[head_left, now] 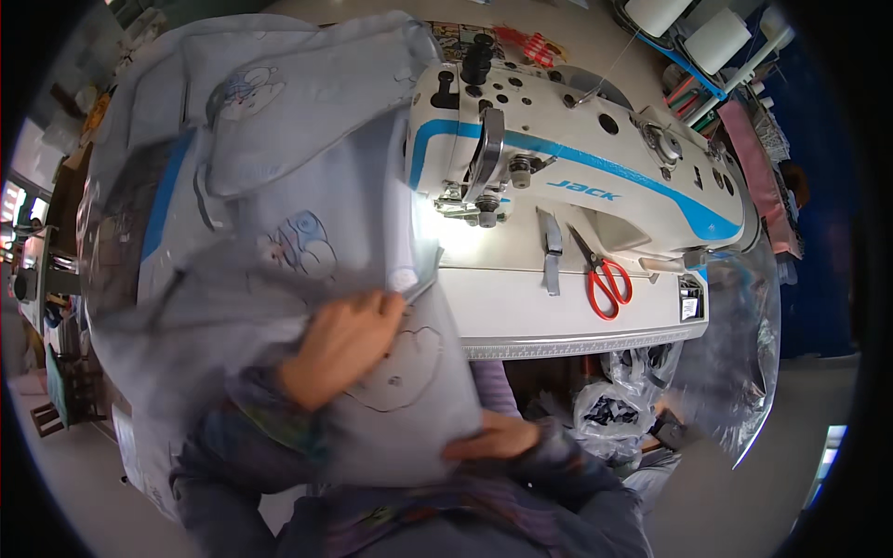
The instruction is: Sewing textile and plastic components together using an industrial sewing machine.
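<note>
The pale grey printed fabric (279, 214) is held up to the left of the sewing machine (577, 177), above the table (567, 316). The left hand (339, 346) lies on its front, fingers closed into a fold. The right hand (493, 437) grips the lower edge, nearer the machine. The fabric's long axis runs upward and leftward from both hands. Red scissors (606, 281) lie well apart, to the right.
</note>
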`<state>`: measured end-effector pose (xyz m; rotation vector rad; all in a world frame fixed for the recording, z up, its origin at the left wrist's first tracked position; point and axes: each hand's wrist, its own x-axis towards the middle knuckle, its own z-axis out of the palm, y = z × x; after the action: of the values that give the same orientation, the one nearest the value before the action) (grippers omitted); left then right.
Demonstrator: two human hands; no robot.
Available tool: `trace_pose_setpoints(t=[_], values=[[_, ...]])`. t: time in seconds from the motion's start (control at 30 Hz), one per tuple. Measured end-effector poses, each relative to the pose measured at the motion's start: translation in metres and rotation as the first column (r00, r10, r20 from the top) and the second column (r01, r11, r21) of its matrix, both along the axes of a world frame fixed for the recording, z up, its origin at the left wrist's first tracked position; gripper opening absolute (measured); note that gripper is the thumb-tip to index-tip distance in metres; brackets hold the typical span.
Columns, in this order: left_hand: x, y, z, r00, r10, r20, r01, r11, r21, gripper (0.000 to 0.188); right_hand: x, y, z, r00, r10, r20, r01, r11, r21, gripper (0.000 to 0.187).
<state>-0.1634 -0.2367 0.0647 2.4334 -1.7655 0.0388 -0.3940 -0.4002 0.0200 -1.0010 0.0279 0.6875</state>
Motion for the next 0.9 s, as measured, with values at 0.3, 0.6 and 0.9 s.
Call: trace_pose_setpoints(t=[0.3, 0.6, 0.9], values=[[-0.049, -0.034, -0.019, 0.986, 0.138, 0.089, -0.131, 0.988, -0.076, 0.038, 0.082, -0.061, 0.032, 0.874, -0.381, 0.303, 0.485, 0.627, -0.609, 0.063], [-0.037, -0.032, -0.012, 0.984, 0.157, -0.085, -0.160, 0.987, -0.030, 0.042, 0.125, -0.053, 0.005, 0.758, 0.054, 0.650, 0.587, 0.378, -0.716, 0.069], [-0.020, -0.061, -0.013, 0.983, 0.182, -0.034, -0.184, 0.982, -0.035, 0.040, 0.159, -0.080, 0.020, 0.883, 0.202, 0.423, 0.385, 0.204, -0.900, 0.066]])
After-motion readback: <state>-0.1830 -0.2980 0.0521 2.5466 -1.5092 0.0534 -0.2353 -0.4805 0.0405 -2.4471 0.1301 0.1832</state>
